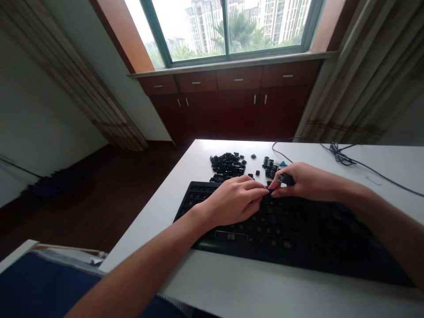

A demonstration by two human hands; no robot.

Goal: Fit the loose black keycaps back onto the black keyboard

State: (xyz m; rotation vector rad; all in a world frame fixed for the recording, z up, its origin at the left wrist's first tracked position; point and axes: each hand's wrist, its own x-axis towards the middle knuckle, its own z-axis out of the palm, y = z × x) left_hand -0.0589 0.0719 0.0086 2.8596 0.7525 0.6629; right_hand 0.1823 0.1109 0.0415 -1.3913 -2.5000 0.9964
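A black keyboard (pixel 285 229) lies on the white table (pixel 251 287) with many of its keycaps off. My left hand (pixel 233 201) rests over the keyboard's upper middle, fingers curled and pinched at the tips. My right hand (pixel 303 181) meets it fingertip to fingertip and grips a small dark tool (pixel 286 178). A small black piece, likely a keycap, sits between the two pinches; I cannot make it out clearly. A heap of loose black keycaps (pixel 228 164) lies just behind the keyboard.
A few more keycaps and a small blue bit (pixel 272 165) lie right of the heap. A black cable (pixel 344 160) runs across the table's far right. Dark wooden cabinets (pixel 232 106) stand under the window, with curtains on both sides.
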